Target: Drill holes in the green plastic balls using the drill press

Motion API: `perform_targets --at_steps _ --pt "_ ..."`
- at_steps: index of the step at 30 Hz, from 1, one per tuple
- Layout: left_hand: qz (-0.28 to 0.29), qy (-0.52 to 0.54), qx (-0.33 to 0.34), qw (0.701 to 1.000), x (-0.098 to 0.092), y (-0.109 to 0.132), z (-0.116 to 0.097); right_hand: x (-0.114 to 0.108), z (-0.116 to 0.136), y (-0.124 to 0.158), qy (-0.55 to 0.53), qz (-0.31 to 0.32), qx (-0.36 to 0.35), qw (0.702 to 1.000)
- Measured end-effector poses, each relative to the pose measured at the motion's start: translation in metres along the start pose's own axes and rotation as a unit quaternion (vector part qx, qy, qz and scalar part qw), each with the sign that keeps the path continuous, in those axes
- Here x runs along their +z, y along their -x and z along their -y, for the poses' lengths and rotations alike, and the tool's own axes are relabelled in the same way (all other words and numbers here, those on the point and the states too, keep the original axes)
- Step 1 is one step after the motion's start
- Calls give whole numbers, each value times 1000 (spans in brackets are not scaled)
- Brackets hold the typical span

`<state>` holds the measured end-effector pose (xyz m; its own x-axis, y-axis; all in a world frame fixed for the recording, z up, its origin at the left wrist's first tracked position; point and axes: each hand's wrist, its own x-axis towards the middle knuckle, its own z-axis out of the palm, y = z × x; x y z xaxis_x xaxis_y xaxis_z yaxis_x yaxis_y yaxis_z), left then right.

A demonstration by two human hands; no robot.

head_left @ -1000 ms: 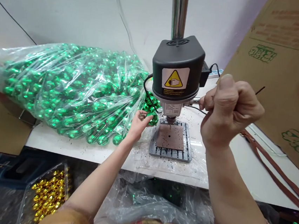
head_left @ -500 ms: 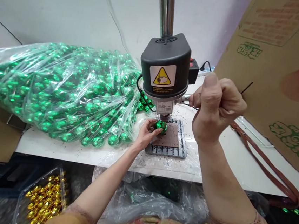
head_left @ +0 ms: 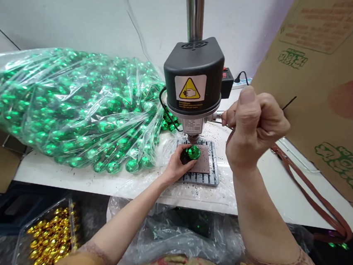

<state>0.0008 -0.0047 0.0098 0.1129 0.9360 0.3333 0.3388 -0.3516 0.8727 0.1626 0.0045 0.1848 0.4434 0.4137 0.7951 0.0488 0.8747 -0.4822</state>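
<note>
A shiny green faceted ball (head_left: 193, 152) sits under the head of a black drill press (head_left: 194, 78), above a brown board (head_left: 203, 160) on the slotted metal base (head_left: 212, 179). My left hand (head_left: 177, 164) has its thumb and fingers around the ball's left side. Raised at the right of the machine, my right hand (head_left: 254, 129) is closed around the press's lever (head_left: 218, 116), of which only a short metal part shows; the rest is hidden by the fingers.
A clear bag of green balls (head_left: 81, 111) fills the table's left. Cardboard boxes (head_left: 317, 92) stand at both sides. A brown strap (head_left: 309, 185) lies at the right. Below the table are gold balls (head_left: 52, 237) in a clear container and crumpled plastic (head_left: 191, 242).
My left hand has moved slightly right, and its fingers are spread a little wider around the ball, which sits slightly further right. My right hand is nearly unchanged on the lever.
</note>
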Motion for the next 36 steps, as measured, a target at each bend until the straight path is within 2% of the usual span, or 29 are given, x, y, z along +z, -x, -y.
perform_targets --at_steps 9,13,22,29,36 --pt "-6 102 -24 995 9 5 -3 0 1 0 3 -4 -21 1000" --pt "-18 129 -53 990 13 6 -4 0 1 0 15 -3 -20 1000" --pt "-34 108 -49 992 14 6 -4 -2 -3 2 -5 9 -36 999" --pt "-39 113 -45 992 14 6 -7 -5 -14 18 -10 -28 -72 997" --pt "-41 125 -47 990 15 6 -7 -9 -16 23 -22 -29 -91 995"
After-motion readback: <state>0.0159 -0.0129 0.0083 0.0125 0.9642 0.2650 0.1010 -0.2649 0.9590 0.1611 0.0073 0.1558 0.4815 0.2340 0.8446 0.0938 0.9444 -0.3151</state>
